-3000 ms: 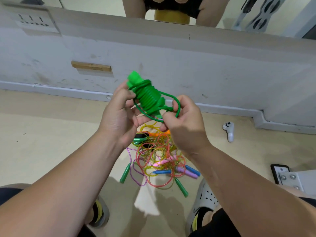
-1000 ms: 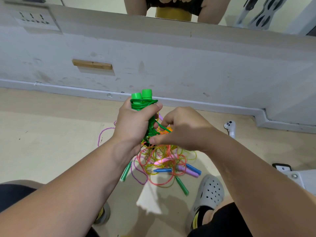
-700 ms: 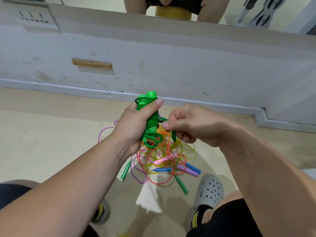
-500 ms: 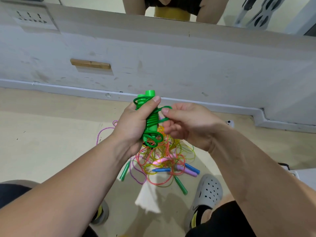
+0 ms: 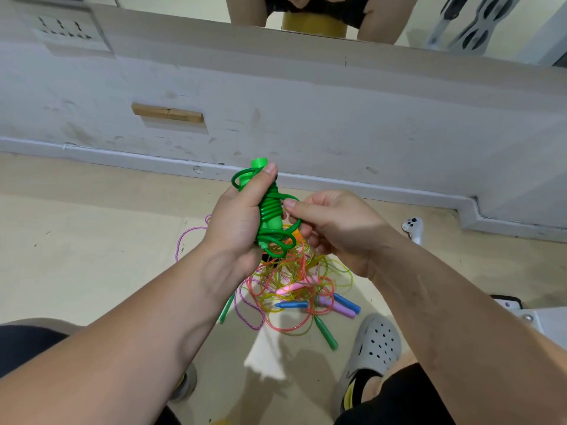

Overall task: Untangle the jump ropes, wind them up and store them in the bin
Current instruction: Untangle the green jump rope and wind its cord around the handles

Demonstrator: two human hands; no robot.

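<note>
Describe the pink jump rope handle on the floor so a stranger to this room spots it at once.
On the beige floor before the white wall, a tangle of coloured ropes lies ahead of the grey clog. The pink handle lies near its middle, crossed by orange and yellow loops. The handles beside it are blue, lilac and green; it alone is pink.

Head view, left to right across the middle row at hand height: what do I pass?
Purple rope loop on the floor → left hand → green jump rope → right hand → white controller near the wall.
</note>
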